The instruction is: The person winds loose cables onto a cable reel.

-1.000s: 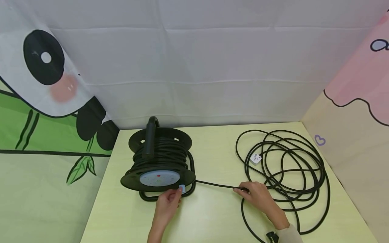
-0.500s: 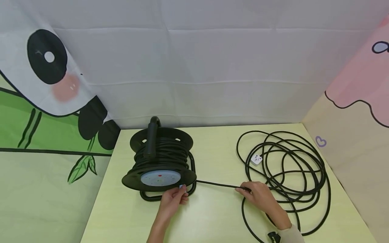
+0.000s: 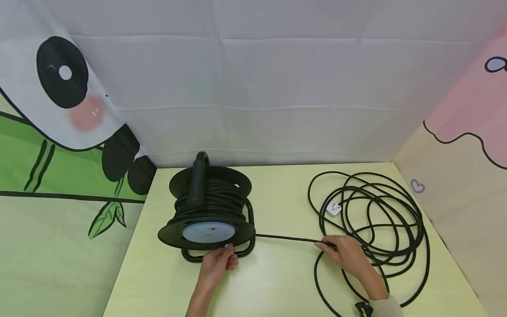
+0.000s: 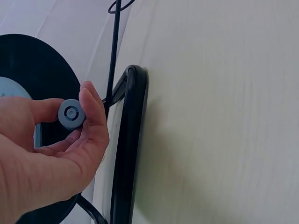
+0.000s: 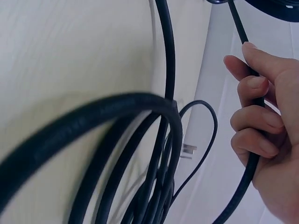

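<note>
On the left half of the table stands a black cable reel (image 3: 170,237), with a pale blue socket plate (image 3: 208,232) on its front face and turns of black cable round its drum. My left hand (image 3: 214,267) pinches the reel's small grey-blue winding knob (image 4: 71,114) between thumb and fingers, low on the front flange. From the reel's right side the cable (image 3: 287,238) runs taut to my right hand (image 3: 348,255). In the right wrist view, the fingers (image 5: 257,119) of that hand curl round the cable.
Loose loops of the same cable (image 3: 417,237) lie on the right of the table, with a white plug (image 3: 334,208) among them. The reel's tubular stand (image 4: 128,144) rests on the tabletop. A white cloth (image 3: 297,88) hangs behind.
The reel's front face has turned a little, and my left hand with the knob has shifted right, then back left. My right hand has moved slightly right along with the cable.
</note>
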Motion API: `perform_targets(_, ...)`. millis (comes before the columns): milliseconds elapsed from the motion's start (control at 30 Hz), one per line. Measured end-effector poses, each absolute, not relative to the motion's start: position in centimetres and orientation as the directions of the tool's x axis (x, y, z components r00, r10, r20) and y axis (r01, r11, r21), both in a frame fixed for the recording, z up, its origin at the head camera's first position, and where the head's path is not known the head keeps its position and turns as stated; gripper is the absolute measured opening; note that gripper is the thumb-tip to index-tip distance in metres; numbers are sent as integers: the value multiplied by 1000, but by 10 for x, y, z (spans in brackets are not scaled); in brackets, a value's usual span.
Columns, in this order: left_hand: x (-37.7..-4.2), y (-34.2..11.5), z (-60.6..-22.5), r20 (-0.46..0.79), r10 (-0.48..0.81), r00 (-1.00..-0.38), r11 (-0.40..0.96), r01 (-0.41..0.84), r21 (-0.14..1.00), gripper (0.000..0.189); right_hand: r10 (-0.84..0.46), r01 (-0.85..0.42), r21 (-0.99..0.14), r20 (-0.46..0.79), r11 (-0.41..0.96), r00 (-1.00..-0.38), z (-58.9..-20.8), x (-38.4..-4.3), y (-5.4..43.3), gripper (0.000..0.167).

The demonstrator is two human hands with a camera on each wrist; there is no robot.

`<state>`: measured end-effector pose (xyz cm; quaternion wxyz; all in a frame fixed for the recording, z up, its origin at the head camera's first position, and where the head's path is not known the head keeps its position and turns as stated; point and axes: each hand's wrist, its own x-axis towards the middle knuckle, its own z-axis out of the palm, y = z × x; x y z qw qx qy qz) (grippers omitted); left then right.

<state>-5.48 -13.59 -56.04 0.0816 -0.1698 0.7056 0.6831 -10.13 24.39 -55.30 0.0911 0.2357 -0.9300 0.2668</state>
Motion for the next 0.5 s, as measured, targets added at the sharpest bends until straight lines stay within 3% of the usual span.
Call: perform_targets(500, -48, -155, -566, -351, -223, -910, -7, -358, 934, 40, -356, -456, -497, 287, 738, -889, -546, -111, 253, 8)
